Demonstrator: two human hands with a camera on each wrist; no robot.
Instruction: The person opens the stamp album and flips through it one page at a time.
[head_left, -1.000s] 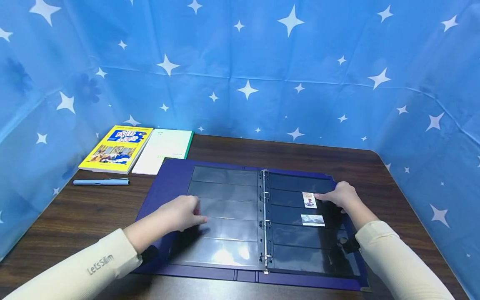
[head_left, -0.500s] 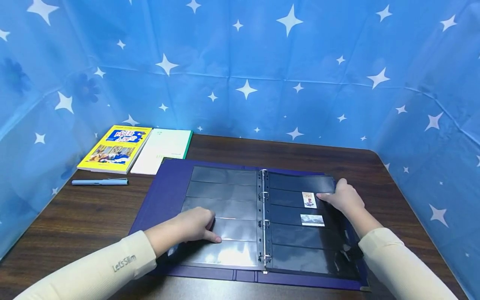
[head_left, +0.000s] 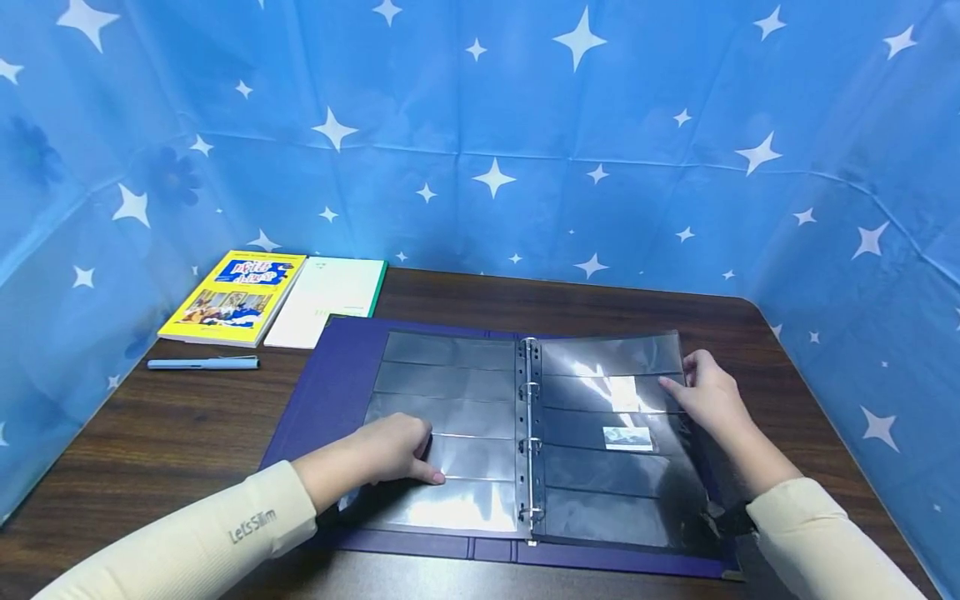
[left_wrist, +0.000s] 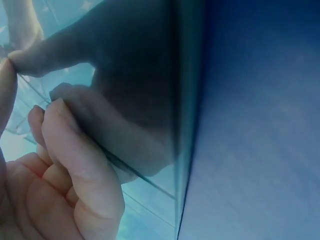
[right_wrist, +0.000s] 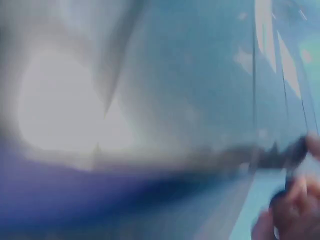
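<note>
**Binder page lifted at its outer edge**

Binder, dark blue, lies open and flat on the brown table, its metal rings running down the middle. The right hand pinches the outer edge of the right-hand sleeve page, thumb on top and fingers behind, so the page sits just left of the grasp and is tilted up off the stack, glare washing over its upper pockets. A small stamp shows in a middle pocket, near the hand. The right wrist view is too blurred to add detail. The left hand rests on the left sleeve page, fingers loosely curled and their tips pressing the plastic, gripping nothing. At the table's far left lie a yellow book, a white booklet and a blue pen.
</note>
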